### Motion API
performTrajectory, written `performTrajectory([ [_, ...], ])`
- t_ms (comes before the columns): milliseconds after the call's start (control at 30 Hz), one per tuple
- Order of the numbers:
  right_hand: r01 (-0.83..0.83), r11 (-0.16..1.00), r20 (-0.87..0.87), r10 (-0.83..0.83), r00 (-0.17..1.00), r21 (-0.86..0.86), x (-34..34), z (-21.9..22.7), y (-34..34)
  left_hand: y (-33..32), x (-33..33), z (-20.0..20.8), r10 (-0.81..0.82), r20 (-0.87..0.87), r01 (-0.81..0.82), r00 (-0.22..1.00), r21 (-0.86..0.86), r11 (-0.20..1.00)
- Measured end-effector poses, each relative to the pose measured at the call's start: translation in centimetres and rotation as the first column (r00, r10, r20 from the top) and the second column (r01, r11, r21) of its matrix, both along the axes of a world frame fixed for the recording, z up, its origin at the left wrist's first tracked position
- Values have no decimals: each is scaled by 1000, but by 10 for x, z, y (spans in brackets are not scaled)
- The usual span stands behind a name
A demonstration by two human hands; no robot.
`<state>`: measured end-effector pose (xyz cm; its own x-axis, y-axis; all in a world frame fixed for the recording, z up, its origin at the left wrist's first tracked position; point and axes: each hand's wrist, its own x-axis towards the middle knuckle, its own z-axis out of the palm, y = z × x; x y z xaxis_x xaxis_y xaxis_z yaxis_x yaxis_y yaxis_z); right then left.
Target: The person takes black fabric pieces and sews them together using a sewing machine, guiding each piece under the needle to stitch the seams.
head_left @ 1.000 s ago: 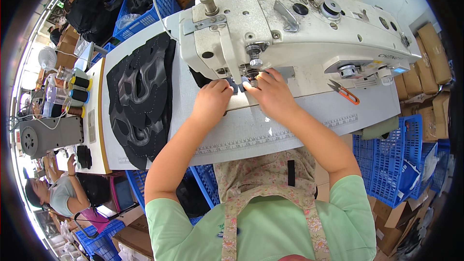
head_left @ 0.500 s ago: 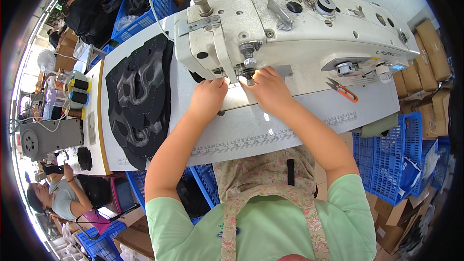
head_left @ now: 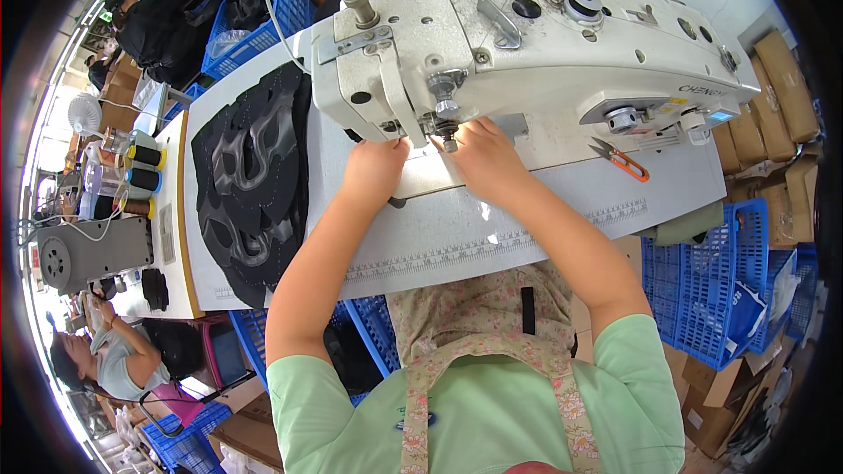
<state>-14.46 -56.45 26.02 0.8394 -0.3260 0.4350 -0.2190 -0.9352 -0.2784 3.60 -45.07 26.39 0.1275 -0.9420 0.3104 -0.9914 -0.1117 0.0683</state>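
Sewing machine (head_left: 544,48), white w/ a long arm, stood on the gray tabletop (head_left: 404,228) in front of the person, head end to the L. Both hands were down under that head. L hand (head_left: 375,168): fingers bunched tog., tips just beside the needle area; couldn't tell if they pinched anything. R hand (head_left: 479,158): fingers curled, close by a round dark fitting (head_left: 446,130); couldn't tell what, if anything, it gripped. Dark scrap (head_left: 353,135) poked out just L of the L hand, mostly hidden. Stack of black cut pcs (head_left: 250,180) w/ shiny curved shapes lay L of the machine, apart from the hands. Ruler strip (head_left: 492,243) ran along the tabletop's near side; orange-handled snips (head_left: 622,160) lay to the R. Co-worker (head_left: 127,364) sat far L, arms bent; blue crates (head_left: 702,290) stood at R.
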Motion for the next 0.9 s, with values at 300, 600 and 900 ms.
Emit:
performTrajectory([
  [300, -10, 1000, -16, 10, 1000, 6, -1, 3, 0, 0, 1, 2, 6, 36, -9, 999, 75, 997],
  [600, -3, 1000, -7, 3, 1000, 22, 1, 1, -1, -1, 2, 1, -1, 52, -6, 999, 139, 990],
  [900, -5, 998, -7, 5, 1000, 67, -1, 5, -1, 0, 3, -2, -23, 67, 17, 998, 99, 995],
])
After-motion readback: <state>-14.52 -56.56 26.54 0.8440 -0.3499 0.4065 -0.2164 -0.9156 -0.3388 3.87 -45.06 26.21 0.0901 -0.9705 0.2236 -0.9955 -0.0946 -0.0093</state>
